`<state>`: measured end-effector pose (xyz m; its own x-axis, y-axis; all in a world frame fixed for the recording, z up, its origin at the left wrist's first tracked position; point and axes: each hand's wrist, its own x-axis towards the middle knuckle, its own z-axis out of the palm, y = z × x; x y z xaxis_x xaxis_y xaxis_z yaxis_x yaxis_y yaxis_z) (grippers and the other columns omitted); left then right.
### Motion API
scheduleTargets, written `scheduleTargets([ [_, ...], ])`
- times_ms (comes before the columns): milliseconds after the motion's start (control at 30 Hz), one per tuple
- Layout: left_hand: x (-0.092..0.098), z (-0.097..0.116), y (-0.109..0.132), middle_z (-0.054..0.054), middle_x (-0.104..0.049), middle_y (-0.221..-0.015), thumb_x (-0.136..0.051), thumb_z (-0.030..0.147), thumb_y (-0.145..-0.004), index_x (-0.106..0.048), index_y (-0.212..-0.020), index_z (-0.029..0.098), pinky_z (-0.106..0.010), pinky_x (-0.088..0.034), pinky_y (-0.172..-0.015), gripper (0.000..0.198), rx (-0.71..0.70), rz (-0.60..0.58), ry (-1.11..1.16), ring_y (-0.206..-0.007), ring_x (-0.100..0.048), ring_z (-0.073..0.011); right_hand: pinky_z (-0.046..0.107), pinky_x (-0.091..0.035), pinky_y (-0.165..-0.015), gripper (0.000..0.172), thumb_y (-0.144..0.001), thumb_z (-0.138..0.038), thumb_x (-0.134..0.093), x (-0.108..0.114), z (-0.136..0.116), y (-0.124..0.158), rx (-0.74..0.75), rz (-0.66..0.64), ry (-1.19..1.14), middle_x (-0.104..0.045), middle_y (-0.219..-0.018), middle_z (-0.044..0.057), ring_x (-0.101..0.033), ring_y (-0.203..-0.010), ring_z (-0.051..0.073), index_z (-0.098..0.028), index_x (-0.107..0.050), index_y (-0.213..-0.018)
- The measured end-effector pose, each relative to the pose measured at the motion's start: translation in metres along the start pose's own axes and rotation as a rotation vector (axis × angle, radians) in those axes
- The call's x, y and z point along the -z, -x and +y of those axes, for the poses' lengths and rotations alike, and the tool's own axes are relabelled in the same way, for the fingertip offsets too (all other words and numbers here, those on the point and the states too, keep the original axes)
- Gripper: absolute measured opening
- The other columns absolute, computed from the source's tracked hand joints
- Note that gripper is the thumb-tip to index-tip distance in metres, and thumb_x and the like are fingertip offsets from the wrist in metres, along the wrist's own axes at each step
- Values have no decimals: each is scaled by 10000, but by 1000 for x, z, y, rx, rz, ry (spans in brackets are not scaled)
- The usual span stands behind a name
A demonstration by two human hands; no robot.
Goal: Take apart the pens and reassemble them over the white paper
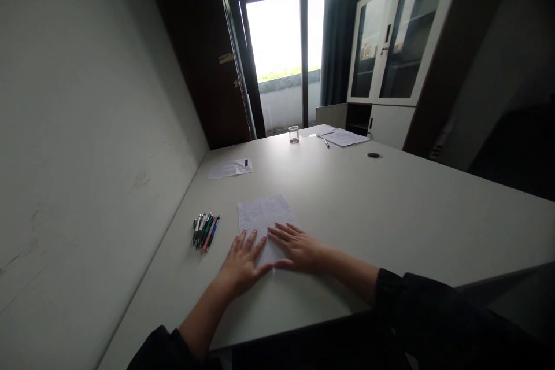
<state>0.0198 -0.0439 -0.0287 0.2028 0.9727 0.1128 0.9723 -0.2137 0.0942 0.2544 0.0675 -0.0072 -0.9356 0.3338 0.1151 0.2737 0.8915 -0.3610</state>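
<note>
A sheet of paper (pixel 262 211) with faint writing or print lies on the white table in front of me. My left hand (pixel 243 263) rests flat on its near left part, fingers spread. Across from it, my right hand (pixel 301 250) lies flat on the near right part, its fingers stretched toward the left. The two thumbs nearly meet at the sheet's near edge. Both palms cover the lower corners of the paper. To the left of my left hand, several pens (pixel 205 231) lie side by side in a bunch.
Farther back on the table (pixel 433 214) are a creased paper (pixel 229 169) with a small dark item, a clear glass (pixel 293 134), stacked papers (pixel 344 137) and a single pen (pixel 326 143). A round cable hole (pixel 374 155) is at the right. A wall (pixel 87 127) borders the left side.
</note>
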Motion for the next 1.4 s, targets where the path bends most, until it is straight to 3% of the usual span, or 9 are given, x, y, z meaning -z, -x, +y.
scheduleTargets([
  [333, 1, 1, 0, -21, -162, -1606, -362, 731, -878, -199, -1515, 377, -607, -118, -1153, 747, 20, -3, 8, -1461, -91, -362, 497, -62, -1202, 872, -879, -734, -376, -4, 3, -2, -2, -23, 20, -139, -1595, 83, -65, -1472, 315, -224, -137, -1544],
  [1100, 2, 1, 1, -25, -159, -1607, -382, 707, -889, -175, -1519, 378, -603, -132, -1153, 740, 6, 2, 17, -1463, -81, -356, 486, -73, -1204, 851, -886, -715, -393, -5, 4, -1, 5, 7, 9, -194, -1589, 82, -108, -1471, 310, -219, -174, -1543],
  [1267, 11, 6, 6, -43, -237, -1583, -420, 632, -921, -186, -1524, 325, -555, -207, -1159, 716, 9, 141, 52, -1462, -121, -314, 509, -196, -1179, 612, -948, -605, -393, 3, 12, 0, 5, 170, 15, -400, -1506, 85, -295, -1415, 290, -248, -437, -1443],
  [1400, 20, -2, 6, -69, -506, -1393, -402, 417, -986, -439, -1399, 265, -487, -333, -1119, 442, 25, 317, 118, -1364, -360, -269, 492, -405, -1056, 397, -979, -468, -407, 18, 36, 12, -31, 393, 1, -603, -1270, 105, -536, -1183, 265, -248, -636, -1217],
])
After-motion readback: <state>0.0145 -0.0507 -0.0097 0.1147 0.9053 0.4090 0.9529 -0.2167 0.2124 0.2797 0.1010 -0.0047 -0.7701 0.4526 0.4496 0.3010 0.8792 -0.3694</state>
